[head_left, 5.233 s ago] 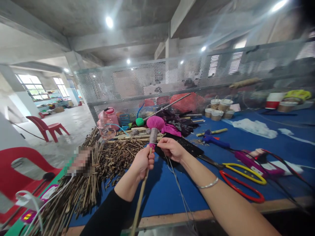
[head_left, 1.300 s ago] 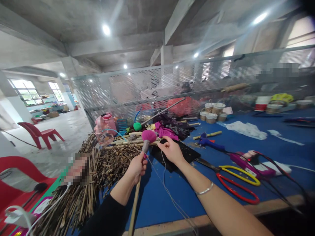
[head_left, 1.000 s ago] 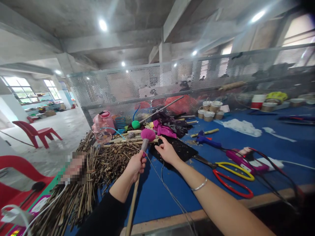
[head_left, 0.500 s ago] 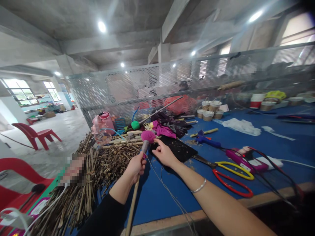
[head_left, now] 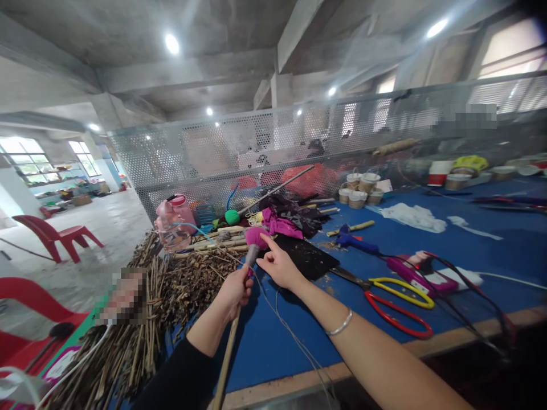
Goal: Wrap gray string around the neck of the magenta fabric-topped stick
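A wooden stick (head_left: 227, 357) slants up from the front edge, topped by a round magenta fabric-covered head (head_left: 254, 236) with a grey wrapped neck (head_left: 252, 255). My left hand (head_left: 234, 290) is closed around the stick just below the neck. My right hand (head_left: 280, 267) holds nothing; its index finger stretches onto the right side of the magenta head, thumb apart and the other fingers partly curled. Thin grey wire (head_left: 296, 336) trails from near the left hand across the table toward the front edge. Behind the right hand lies a black sheet (head_left: 310, 256).
Red-and-yellow-handled scissors (head_left: 399, 299) lie to the right, near a blue glue gun (head_left: 359, 244) and purple power strip (head_left: 421, 278). Bundled dried stems (head_left: 147, 324) cover the left side. Magenta cloth (head_left: 282, 223) and a pink jug (head_left: 183, 213) stand behind, before a perforated metal screen (head_left: 213, 142).
My right index finger has shifted left and up, from beside the magenta head onto it. My left hand keeps its grip on the stick. The view has turned slightly.
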Tool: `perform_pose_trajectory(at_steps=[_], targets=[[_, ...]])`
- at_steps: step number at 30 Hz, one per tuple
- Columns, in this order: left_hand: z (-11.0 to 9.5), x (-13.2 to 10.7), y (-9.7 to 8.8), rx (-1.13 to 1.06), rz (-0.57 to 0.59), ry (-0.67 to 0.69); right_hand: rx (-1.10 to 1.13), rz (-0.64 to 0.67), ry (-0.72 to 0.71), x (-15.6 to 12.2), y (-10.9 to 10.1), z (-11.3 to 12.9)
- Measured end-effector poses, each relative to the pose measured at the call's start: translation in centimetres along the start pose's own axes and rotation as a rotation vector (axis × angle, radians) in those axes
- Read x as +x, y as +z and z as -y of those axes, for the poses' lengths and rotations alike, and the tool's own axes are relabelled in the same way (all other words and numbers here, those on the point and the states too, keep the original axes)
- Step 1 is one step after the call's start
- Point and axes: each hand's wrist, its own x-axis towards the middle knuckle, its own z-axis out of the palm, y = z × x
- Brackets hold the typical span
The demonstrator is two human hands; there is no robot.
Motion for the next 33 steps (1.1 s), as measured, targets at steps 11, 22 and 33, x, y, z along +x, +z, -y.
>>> perform_pose_trajectory(at_steps=[11,22,33], targets=[[-0.6,-0.3,0.2,0.042,-0.048,0.023,0.332,0.036,0.375,0.1,1.5,0.1],[-1.2,-0.9,0.1,0.034,-0.059,0.080,0.646,0.228,0.655,-0.3,0.9,1.4],[-3.0,-2.3,-0.2,-0.284,0.257,-0.198,0.541,0.222,0.435,-0.1,0.9,0.8]])
